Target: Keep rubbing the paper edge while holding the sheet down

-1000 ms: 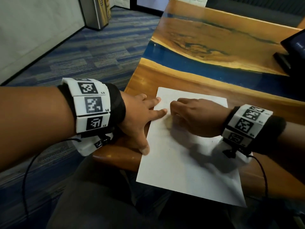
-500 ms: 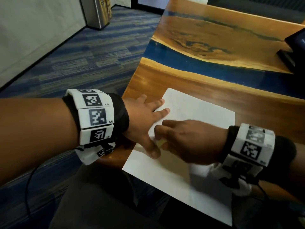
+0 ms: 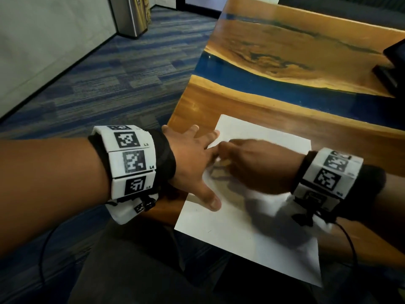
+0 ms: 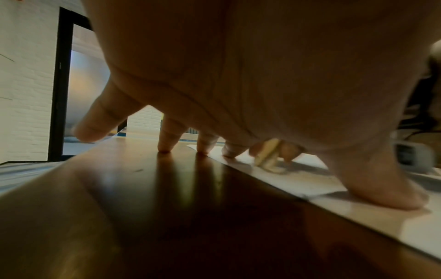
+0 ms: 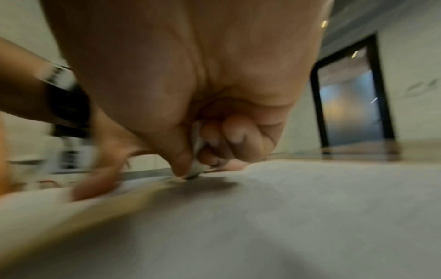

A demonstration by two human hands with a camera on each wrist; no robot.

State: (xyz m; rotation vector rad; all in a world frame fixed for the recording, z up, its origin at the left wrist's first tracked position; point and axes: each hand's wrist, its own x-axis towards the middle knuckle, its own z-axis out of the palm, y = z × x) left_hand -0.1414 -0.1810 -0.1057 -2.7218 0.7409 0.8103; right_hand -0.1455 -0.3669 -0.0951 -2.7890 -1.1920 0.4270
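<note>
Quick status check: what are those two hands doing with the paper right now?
Left hand spread flat, thumb pinning the paper. Right hand pinching a small pale eraser-like piece against the sheet. Nothing in the way.

one sheet of white paper (image 3: 252, 233) lies on one wooden table (image 3: 285, 51). two hands rest on the paper, the left hand (image 3: 192, 163) and the right hand (image 3: 258, 165). one metal bin (image 3: 133, 16) stands beyond the table.

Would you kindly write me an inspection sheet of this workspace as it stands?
Surface: wooden table with a blue band, glossy.
Job's things: white paper sheet overhanging the near edge; small pale eraser-like piece on it.
Clutter: dark device at far right.
Hands: left hand spread flat, pressing the sheet; right hand pinches the pale piece, blurred.
Cables: black wristband cords.
Surroundings: striped carpet, metal bin.
</note>
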